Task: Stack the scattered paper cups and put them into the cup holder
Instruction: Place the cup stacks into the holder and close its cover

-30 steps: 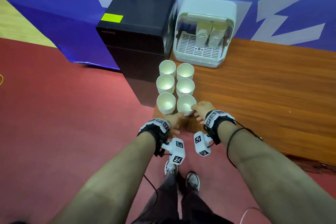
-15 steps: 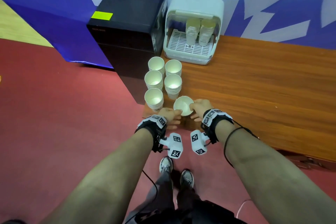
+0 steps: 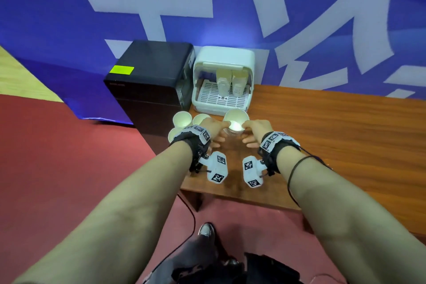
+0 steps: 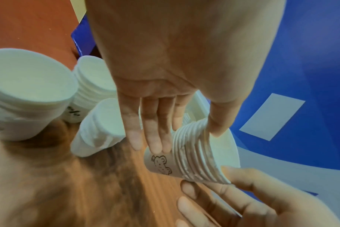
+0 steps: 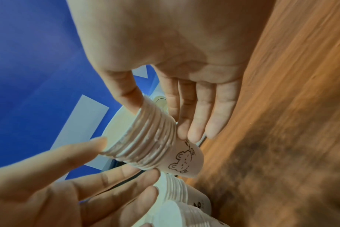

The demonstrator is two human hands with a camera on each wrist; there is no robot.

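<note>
A stack of white paper cups (image 3: 235, 123) with a bear drawing hangs tilted above the wooden table, held from both sides. My left hand (image 3: 215, 130) pinches it with the thumb on the rim and fingers (image 4: 155, 138) along the side. My right hand (image 3: 254, 128) pinches the stack (image 5: 151, 142) the same way, thumb at the rim. Three more cup stacks (image 3: 182, 119) stand at the table's left edge, partly hidden by my left wrist. The white cup holder (image 3: 226, 57) stands just behind, lid raised, with two cup stacks inside.
A black cabinet (image 3: 149, 76) stands left of the holder, against the table's left end. The wooden table (image 3: 334, 134) stretches right. A blue banner wall rises behind it. Red floor lies left of the table and below its front edge.
Both hands have lifted the near-right cup stack off the table and carried it forward toward the cup holder. The head view has tilted up.
</note>
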